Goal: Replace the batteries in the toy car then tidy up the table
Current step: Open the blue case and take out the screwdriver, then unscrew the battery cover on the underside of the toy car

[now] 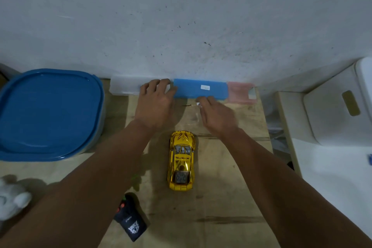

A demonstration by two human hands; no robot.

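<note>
A shiny yellow toy car stands on its wheels in the middle of the wooden table. Three flat cases line the wall: a clear one, a blue one and a pink one. My left hand rests palm down over the right end of the clear case, touching the blue one. My right hand is just in front of the blue case, pinching a small white object at its fingertips. A black remote control lies near the front left.
A big container with a blue lid fills the left side. A white soft toy sits at the left edge. White furniture stands to the right of the table. The wall runs directly behind the cases.
</note>
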